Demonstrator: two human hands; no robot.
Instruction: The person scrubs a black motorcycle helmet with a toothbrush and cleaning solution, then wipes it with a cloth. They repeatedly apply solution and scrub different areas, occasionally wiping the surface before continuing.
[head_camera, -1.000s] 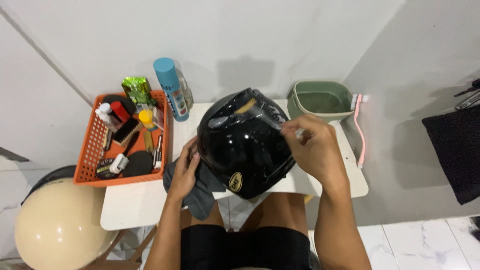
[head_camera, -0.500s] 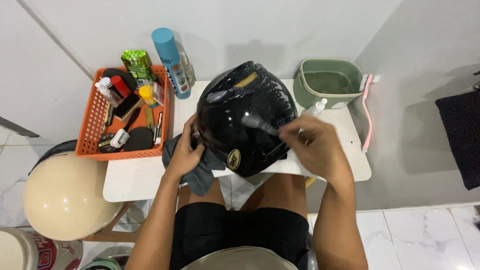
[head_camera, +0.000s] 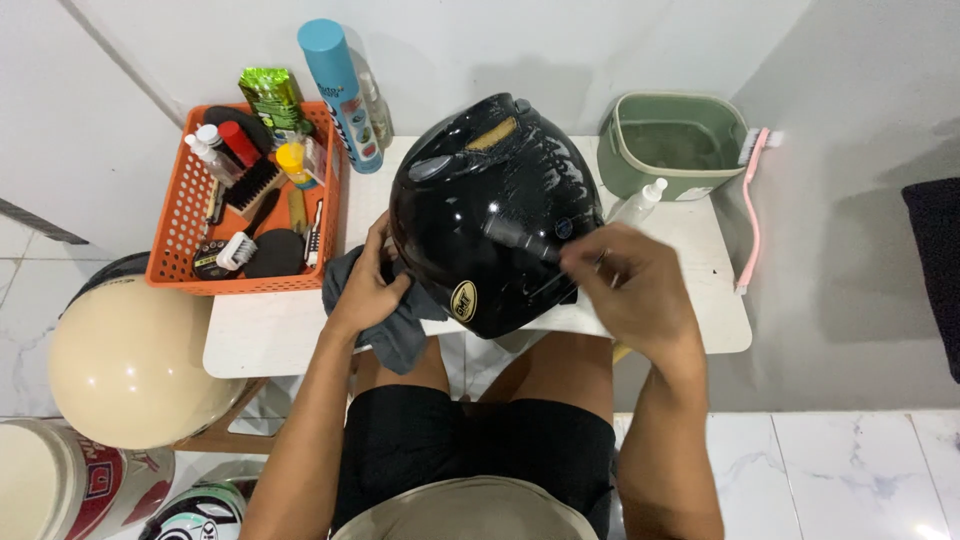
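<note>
Black and glossy, the helmet (head_camera: 495, 215) sits at the table's front edge, as it did half a second ago, while the right hand (head_camera: 625, 290) has slid lower across the shell, fingers pinched on a small dark brush (head_camera: 520, 238). Left hand (head_camera: 368, 285) presses a grey cloth (head_camera: 395, 320) against the helmet's side, fingers curled. At the back edge stands a blue spray can (head_camera: 340, 95), beside an orange basket (head_camera: 185, 250) with a green packet (head_camera: 268, 95). A green tub (head_camera: 675, 145) occupies the far right corner, a pink brush (head_camera: 750, 210) beside it.
</note>
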